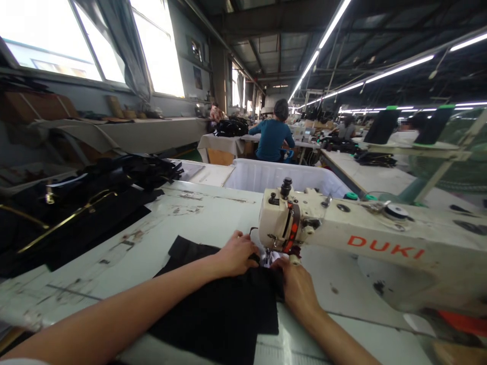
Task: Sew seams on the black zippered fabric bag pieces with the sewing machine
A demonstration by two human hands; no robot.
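A white sewing machine (361, 238) with red lettering stands on the pale table, its needle area lit. Black fabric (213, 309) lies below and left of the needle, reaching the table's front edge. My left hand (238, 255) is closed on the fabric just left of the presser foot, fingers bent and thumb pointing to the needle. Close to the right side of the foot, my right hand (297, 284) pinches the fabric's edge. Both hands partly cover the cloth at the needle.
Black pieces with gold zippers (76, 218) are piled at the left. Behind the machine sits a white plastic bin (281, 175). A person in a blue top (272, 139) sits farther ahead, back turned. Thread cones (382, 125) stand at the right beside a fan.
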